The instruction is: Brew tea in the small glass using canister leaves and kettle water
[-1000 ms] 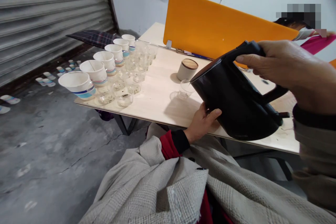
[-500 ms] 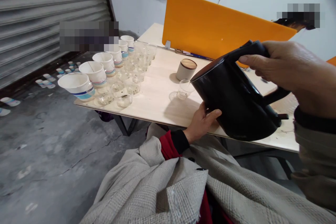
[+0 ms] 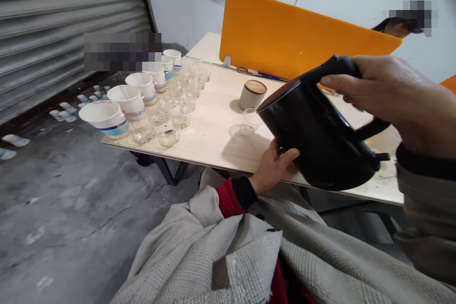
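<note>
A black electric kettle (image 3: 320, 137) is tilted to the left, my right hand (image 3: 388, 83) wrapped round its handle. Its spout hangs right at the rim of a small clear plastic cup (image 3: 250, 122) on the table. I cannot make out whether any liquid is flowing. Low beside the kettle's body is my left hand (image 3: 272, 166), near the table's front edge. Its thumb and forefinger are apart, and the other fingers are partly hidden; whether it touches the kettle is unclear. Just behind the cup stands a pale canister (image 3: 251, 97) with a wooden lid.
Paper cups (image 3: 105, 118) line the left edge of the wooden table (image 3: 210, 128), with several clear cups (image 3: 169, 137) holding dark bits alongside. An orange divider (image 3: 285, 33) crosses the back, a person (image 3: 399, 27) behind it. More paper cups (image 3: 62, 115) lie on the floor.
The view has shifted very slightly. The kettle keeps its tilt at the clear cup, and both hands hold nearly the same place.
</note>
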Demonstrator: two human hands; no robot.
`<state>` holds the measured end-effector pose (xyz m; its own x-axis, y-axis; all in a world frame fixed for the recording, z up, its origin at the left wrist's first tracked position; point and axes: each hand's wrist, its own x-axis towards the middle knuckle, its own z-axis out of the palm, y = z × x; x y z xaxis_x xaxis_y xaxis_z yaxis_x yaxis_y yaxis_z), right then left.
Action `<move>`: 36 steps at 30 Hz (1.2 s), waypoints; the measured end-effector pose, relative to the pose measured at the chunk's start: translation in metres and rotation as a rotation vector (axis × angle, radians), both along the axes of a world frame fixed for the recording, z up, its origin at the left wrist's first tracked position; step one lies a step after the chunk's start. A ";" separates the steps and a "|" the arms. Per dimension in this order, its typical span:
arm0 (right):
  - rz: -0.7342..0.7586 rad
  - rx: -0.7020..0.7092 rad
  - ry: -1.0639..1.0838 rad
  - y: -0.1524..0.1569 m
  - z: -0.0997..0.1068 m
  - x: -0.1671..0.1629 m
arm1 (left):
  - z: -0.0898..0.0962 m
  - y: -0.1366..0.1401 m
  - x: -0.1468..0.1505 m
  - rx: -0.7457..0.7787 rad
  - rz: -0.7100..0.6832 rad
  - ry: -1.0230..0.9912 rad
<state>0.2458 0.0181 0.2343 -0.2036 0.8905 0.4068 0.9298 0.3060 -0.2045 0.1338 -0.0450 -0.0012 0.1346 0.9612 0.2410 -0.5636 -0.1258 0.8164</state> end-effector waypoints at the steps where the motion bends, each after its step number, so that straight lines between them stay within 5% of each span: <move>1: -0.046 -0.051 -0.037 0.000 0.001 -0.001 | 0.000 0.000 0.000 0.000 -0.002 -0.003; 12: -0.219 -0.120 -0.123 -0.001 0.004 -0.006 | -0.003 0.001 0.003 -0.006 -0.017 -0.029; 25: -0.090 0.163 0.544 -0.055 -0.016 0.029 | 0.032 0.007 -0.016 0.078 0.004 0.088; 30: 0.031 0.289 0.860 -0.040 -0.035 0.049 | 0.030 0.000 -0.035 0.198 0.242 0.276; 36: 0.170 0.583 0.973 0.035 -0.057 0.081 | 0.014 0.004 -0.097 0.319 0.698 0.468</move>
